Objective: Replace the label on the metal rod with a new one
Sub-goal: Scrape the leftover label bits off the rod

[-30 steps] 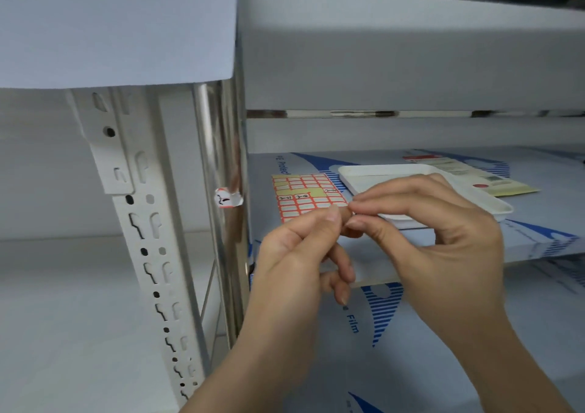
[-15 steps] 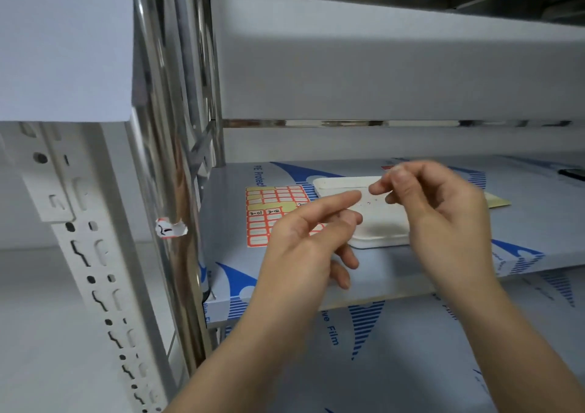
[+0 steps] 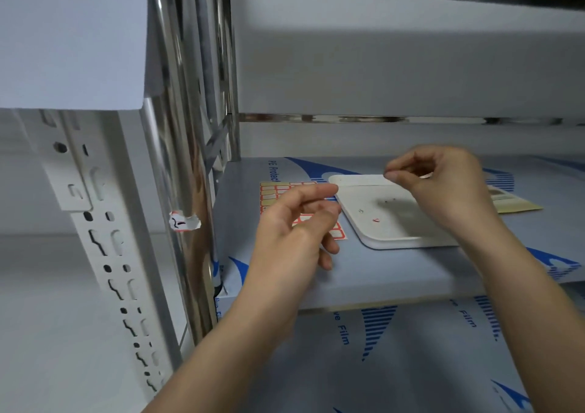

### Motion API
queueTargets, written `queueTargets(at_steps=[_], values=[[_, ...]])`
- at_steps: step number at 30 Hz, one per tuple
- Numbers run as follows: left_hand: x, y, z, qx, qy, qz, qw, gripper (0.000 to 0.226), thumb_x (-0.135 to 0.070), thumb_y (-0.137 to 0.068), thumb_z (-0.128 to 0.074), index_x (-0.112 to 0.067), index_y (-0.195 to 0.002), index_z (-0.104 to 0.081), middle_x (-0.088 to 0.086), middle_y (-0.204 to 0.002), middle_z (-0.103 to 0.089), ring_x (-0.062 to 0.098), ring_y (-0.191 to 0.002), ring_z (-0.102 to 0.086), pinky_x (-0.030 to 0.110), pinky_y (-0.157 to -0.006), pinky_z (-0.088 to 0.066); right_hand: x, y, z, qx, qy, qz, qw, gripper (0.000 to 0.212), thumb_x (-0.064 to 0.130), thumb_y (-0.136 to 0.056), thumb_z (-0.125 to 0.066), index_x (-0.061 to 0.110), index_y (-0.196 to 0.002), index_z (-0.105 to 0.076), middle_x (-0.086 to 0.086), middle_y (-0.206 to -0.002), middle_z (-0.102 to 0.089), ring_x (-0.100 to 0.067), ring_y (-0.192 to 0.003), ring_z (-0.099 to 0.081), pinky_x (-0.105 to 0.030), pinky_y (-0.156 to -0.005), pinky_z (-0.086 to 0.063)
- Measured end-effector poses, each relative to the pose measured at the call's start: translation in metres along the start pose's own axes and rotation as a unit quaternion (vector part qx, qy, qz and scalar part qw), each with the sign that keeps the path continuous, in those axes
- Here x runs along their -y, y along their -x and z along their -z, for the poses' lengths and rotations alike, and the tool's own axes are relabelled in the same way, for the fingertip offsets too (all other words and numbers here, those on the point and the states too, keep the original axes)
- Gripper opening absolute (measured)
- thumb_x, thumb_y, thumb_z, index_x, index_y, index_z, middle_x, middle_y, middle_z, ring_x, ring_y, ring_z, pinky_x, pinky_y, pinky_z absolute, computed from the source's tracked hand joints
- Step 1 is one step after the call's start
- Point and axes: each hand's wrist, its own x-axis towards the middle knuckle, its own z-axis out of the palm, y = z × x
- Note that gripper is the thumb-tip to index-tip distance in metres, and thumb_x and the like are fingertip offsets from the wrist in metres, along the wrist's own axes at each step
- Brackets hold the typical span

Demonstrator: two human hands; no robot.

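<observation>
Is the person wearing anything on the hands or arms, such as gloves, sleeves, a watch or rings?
Nothing is visible. The left hand and the right hand are both bare, without gloves. Both forearms are uncovered down to the picture's edge, so no sleeve shows. No watch, bracelet or ring can be seen. The fingernails look short and unpainted.

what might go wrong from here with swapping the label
The old label on the metal rod is torn and only partly peeled, so scraps may stay and spoil the new one's grip. The right hand pinches above the white tray; a scrap could miss it.
</observation>
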Motion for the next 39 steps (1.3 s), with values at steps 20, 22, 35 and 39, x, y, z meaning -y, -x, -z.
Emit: queueTargets(at_steps=[20, 22, 35, 39], values=[[-0.003, 0.018, 0.004, -0.076, -0.199, -0.398, 0.892, 0.011, -0.013, -0.091, -0.063, -0.023, -0.094, -0.065, -0.005, -0.084, -0.063, 0.013, -0.066, -0.058, 0.028, -0.052, -0.049, 0.010, 0.008, 0.002, -0.133, -0.076, 0.050, 0.987, 0.020, 0.018, -0.099, -0.048, 0.031, -0.105, -0.062, 0.008, -0.079, -0.068, -0.019, -0.080, -0.065, -0.028, -0.076, -0.049], [-0.005, 0.021, 0.012, -0.085, -0.230, -0.468, 0.849, 0.005, -0.011, -0.089, -0.063, -0.015, -0.091, -0.065, -0.001, -0.085, -0.062, 0.008, -0.067, -0.056, 0.023, -0.052, -0.046, 0.023, 0.017, -0.005, -0.113, -0.120, 0.069, 0.984, 0.018, 0.022, -0.097, -0.054, 0.037, -0.100, -0.062, 0.010, -0.090, -0.070, -0.014, -0.091, -0.066, -0.030, -0.085, -0.053], [-0.002, 0.030, 0.080, -0.198, -0.208, -0.549, 0.785, 0.008, -0.008, -0.089, -0.060, -0.013, -0.086, -0.054, 0.001, -0.081, -0.054, 0.024, -0.068, -0.054, 0.034, -0.050, -0.041, 0.105, 0.078, -0.083, 0.070, -0.376, 0.142, 0.913, 0.023, 0.022, -0.094, -0.052, 0.023, -0.116, -0.054, 0.004, -0.110, -0.065, -0.015, -0.098, -0.065, -0.026, -0.087, -0.053], [-0.002, 0.030, 0.092, -0.249, -0.217, -0.511, 0.794, 0.020, -0.009, -0.087, -0.062, -0.022, -0.093, -0.048, -0.005, -0.092, -0.051, 0.022, -0.062, -0.051, 0.029, -0.053, -0.039, 0.118, 0.088, -0.105, 0.113, -0.430, 0.138, 0.885, 0.029, 0.031, -0.097, -0.044, 0.020, -0.123, -0.053, 0.011, -0.108, -0.068, -0.011, -0.101, -0.067, -0.024, -0.086, -0.053]])
